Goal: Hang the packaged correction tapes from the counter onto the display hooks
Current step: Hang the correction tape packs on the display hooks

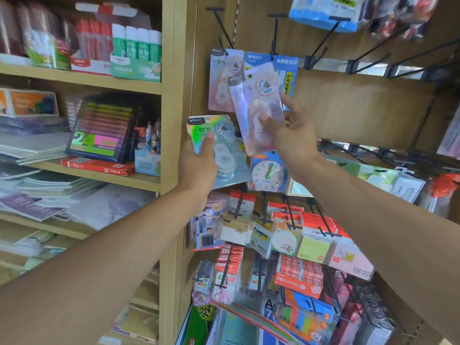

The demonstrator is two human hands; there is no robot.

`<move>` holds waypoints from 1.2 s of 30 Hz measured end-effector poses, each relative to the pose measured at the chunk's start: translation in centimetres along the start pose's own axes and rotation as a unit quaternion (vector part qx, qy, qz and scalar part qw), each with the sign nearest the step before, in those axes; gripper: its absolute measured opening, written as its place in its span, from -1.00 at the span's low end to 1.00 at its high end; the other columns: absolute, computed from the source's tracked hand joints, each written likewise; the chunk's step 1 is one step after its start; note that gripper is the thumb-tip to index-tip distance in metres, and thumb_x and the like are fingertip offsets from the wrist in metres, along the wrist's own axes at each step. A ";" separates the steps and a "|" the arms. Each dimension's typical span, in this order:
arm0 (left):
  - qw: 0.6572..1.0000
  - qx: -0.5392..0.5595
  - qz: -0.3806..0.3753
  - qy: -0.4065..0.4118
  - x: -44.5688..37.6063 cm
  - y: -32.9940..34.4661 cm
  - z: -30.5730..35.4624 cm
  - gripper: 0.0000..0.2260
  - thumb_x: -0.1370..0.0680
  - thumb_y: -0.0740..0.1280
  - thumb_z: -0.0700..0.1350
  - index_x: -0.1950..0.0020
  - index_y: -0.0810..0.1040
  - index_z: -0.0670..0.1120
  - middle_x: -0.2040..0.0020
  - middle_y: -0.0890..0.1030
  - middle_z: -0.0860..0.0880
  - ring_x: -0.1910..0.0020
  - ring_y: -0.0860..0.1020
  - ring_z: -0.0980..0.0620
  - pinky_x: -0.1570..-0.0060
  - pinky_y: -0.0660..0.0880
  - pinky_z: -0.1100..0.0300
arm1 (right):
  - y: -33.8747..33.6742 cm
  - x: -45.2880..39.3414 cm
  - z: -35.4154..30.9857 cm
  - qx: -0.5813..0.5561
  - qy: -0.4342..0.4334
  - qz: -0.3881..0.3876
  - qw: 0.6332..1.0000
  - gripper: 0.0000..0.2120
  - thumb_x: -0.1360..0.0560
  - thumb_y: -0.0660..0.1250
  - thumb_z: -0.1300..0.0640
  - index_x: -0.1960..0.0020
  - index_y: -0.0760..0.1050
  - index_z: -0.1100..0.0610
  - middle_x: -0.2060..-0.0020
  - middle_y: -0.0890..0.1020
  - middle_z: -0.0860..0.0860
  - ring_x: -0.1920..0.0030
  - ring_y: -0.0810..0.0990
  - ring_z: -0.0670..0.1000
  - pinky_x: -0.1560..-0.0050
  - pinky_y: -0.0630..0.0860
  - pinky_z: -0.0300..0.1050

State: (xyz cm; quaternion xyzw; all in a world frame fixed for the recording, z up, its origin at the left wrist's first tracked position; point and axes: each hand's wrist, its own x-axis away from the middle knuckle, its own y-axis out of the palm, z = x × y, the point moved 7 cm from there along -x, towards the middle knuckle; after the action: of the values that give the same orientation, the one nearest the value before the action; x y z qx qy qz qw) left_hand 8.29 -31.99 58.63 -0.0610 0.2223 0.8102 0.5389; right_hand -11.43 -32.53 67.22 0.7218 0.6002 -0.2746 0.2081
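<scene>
Gripping a glossy, holographic pink correction-tape pack (258, 113) by its lower half, the right hand (291, 135) holds it tilted in front of the wooden display panel (361, 105), thumb pressed on the clear moulded blister and fingers curled behind the card. Its top edge overlaps a matching pink pack (222, 80) already hanging flat on that panel from a thin black wire hook (221, 26); beside it hangs a blue-carded pack (286, 68) from a second black hook (275, 33). Left of and below the held pack, the left hand (199, 168) clasps a shimmery blue-green correction-tape pack (219, 148) by its left edge, thumb across the iridescent card, rounded blister facing the camera. The two hands are apart, each closed round its own pack. Right of the hanging packs the panel shows bare wood, crossed only by several empty black hooks (321, 43) jutting outward. Under the held packs a packaged toy clock (267, 174) hangs against the same panel.
</scene>
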 end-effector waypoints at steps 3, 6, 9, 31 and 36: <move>0.999 -0.010 0.014 0.032 -0.8 -0.7 1.2 -0.79 -0.67 0.27 0.09 -0.17 0.56 -0.02 0.06 0.67 0.12 0.15 0.63 0.22 0.34 0.48 0.44 | 2.0 -1.1 -0.9 0.019 -0.030 0.007 0.999 -0.54 -0.55 0.45 0.18 -0.41 0.47 -0.01 -0.01 0.66 -0.04 0.07 0.66 -0.09 0.15 0.59 -0.26; 0.997 -0.021 0.023 0.068 -1.7 -1.2 2.8 -0.84 -0.67 0.27 0.08 -0.12 0.51 0.01 0.13 0.60 0.15 0.20 0.58 0.21 0.35 0.45 0.43 | 4.0 -2.8 -2.0 0.034 -0.058 0.022 0.998 -0.51 -0.54 0.45 0.16 -0.43 0.44 0.03 -0.02 0.64 -0.12 -0.03 0.65 -0.09 -0.09 0.63 -0.13; 0.994 -0.028 0.018 0.100 -2.6 -1.5 3.8 -0.85 -0.66 0.28 0.07 -0.14 0.51 0.03 0.05 0.63 0.11 0.11 0.60 0.15 0.15 0.51 0.28 | 5.9 -4.8 -2.8 0.040 -0.062 0.039 0.997 -0.52 -0.55 0.43 0.16 -0.44 0.42 0.03 -0.03 0.60 -0.15 -0.07 0.64 -0.05 -0.19 0.59 -0.06; 0.992 -0.001 -0.007 0.124 -4.6 -3.8 5.5 -0.79 -0.67 0.29 -0.03 -0.27 0.53 -0.07 0.00 0.62 0.13 0.21 0.56 0.42 0.32 0.43 0.56 | 10.8 -9.1 -1.7 0.050 -0.011 0.058 0.997 -0.51 -0.63 0.34 0.08 -0.53 0.36 0.01 -0.47 0.45 -0.02 -0.31 0.50 -0.04 -0.29 0.46 -0.20; 0.992 0.006 -0.026 0.120 -4.3 -3.3 5.5 -0.81 -0.68 0.29 -0.05 -0.26 0.52 -0.07 0.07 0.59 0.21 0.30 0.55 0.52 0.36 0.43 0.56 | 11.3 -9.3 -1.0 0.074 0.018 0.064 0.995 -0.44 -0.55 0.37 -0.03 -0.52 0.35 -0.01 -0.39 0.53 0.05 -0.25 0.58 0.12 -0.33 0.52 0.06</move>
State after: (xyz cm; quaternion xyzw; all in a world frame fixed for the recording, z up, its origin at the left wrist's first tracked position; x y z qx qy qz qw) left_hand 13.80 -32.26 64.04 -0.1604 0.2882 0.7812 0.5300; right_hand -1.42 -41.11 73.68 0.7771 0.5343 -0.2910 0.1609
